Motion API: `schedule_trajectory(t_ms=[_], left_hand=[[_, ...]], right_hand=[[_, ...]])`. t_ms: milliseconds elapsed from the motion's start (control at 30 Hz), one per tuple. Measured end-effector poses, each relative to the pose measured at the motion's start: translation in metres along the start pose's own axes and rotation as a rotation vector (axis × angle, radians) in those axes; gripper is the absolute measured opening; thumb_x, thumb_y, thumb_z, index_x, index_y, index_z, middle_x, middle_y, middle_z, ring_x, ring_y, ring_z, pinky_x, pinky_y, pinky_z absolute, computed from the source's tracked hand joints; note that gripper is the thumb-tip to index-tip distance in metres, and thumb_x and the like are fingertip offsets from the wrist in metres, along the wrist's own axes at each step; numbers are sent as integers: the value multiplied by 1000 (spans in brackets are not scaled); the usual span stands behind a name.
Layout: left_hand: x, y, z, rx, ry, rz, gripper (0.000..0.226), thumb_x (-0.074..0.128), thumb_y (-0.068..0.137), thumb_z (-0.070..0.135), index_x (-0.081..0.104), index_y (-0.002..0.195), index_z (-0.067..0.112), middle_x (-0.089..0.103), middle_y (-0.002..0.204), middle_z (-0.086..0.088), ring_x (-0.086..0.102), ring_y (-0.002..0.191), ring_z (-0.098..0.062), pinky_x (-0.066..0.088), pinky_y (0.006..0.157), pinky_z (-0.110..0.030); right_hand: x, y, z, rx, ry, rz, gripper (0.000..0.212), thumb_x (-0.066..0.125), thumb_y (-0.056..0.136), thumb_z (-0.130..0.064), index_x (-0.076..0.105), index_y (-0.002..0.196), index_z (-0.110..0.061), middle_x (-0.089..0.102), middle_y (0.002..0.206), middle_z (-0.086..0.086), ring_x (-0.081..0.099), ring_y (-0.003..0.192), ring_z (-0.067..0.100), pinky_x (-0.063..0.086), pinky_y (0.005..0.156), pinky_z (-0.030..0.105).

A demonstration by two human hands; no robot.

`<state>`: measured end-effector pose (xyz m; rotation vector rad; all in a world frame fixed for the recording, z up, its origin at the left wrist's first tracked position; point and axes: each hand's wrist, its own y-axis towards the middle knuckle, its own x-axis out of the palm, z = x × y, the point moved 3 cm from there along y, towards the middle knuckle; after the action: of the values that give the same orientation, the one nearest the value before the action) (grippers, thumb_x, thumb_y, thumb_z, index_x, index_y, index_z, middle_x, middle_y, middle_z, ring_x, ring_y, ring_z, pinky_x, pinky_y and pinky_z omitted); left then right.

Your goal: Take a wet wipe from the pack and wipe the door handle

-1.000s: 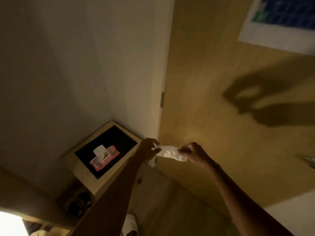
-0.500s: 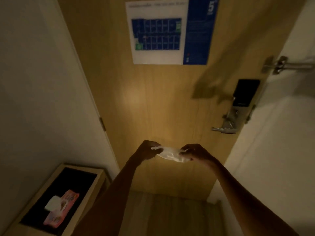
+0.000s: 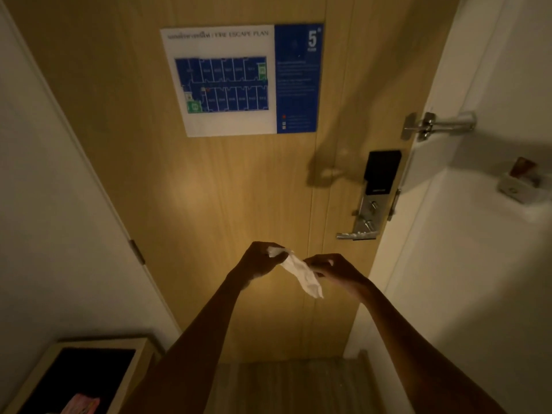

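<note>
Wipe (image 3: 301, 274), formerly level, now aslant down-right.

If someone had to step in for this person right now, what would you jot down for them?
Left hand: grips the top end of the wipe.
Right hand: pinches the wipe about midway; its lower end hangs free.
Pack: on the stand at lower left, only partly in view.
Handle: on the door, up and to the right of the hands, untouched.
Done: the wipe is out of the pack.
Left: bring the wipe to the handle and wipe it.
</note>
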<state>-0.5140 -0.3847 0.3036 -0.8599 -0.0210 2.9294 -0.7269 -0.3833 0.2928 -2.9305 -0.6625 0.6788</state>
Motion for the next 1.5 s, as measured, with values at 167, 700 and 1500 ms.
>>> schedule_trajectory(t_ms=[167,700,1500], left_hand=[[2,8,12,85,-247,-44,9,69,86,26,71,95,26,71,98,3,70,96,-18,60,80,-30],[3,11,26,99,-171,6,28,70,86,22,69,108,6,73,101,-11,71,84,-18,60,69,-23],[54,33,63,18,-426,-47,33,81,71,37,65,96,24,72,94,3,72,78,-5,57,61,-19]], right_hand=[[-9,1,-6,25,97,-17,32,71,84,-29,67,115,-29,70,108,-5,65,101,12,53,87,26],[-33,-7,-10,-3,315,232,24,64,92,-26,64,109,-9,71,109,12,67,106,26,50,97,41],[-81,-24,12,-15,345,263,29,55,96,-38,63,114,-17,69,112,12,66,104,29,52,94,43]])
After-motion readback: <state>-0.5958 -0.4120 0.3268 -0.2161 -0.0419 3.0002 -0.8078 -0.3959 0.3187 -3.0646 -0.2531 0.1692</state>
